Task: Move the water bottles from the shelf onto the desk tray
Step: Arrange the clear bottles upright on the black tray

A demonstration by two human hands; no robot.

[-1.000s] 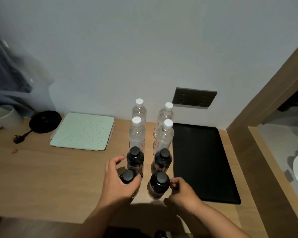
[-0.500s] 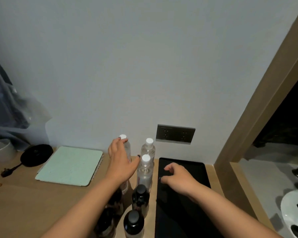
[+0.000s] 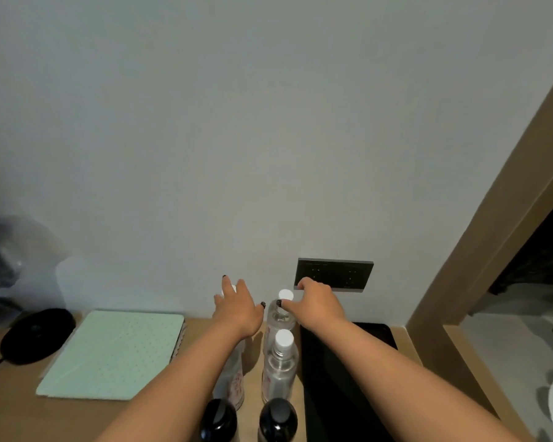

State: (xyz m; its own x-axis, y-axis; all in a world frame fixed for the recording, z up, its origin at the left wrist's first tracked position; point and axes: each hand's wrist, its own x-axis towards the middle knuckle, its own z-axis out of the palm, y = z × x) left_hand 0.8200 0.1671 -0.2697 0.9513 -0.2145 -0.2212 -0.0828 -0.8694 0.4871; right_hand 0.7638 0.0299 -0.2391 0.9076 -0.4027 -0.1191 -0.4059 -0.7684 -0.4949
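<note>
Two clear water bottles with white caps stand in a right-hand column on the wooden desk: a back one (image 3: pixel 280 317) and a near one (image 3: pixel 280 371). My right hand (image 3: pixel 318 303) pinches the back one's neck, thumb under the cap. My left hand (image 3: pixel 238 309) hovers with spread fingers over the back left bottle, which it almost hides. The near left bottle (image 3: pixel 233 381) shows partly beside my forearm. Two black-capped bottles (image 3: pixel 219 419) (image 3: pixel 278 419) stand at the bottom edge. The black tray (image 3: pixel 326 393) lies right of the bottles, under my right forearm.
A mint green dotted pad (image 3: pixel 112 355) lies left of the bottles, with a black round base (image 3: pixel 37 334) and its cord further left. A dark socket panel (image 3: pixel 334 274) is on the wall behind my right hand. A wooden partition (image 3: pixel 492 250) bounds the desk on the right.
The view has tilted up toward the wall. My right hand left the tray and reached to the back right bottle's neck. My left hand stays over the back left bottle.
</note>
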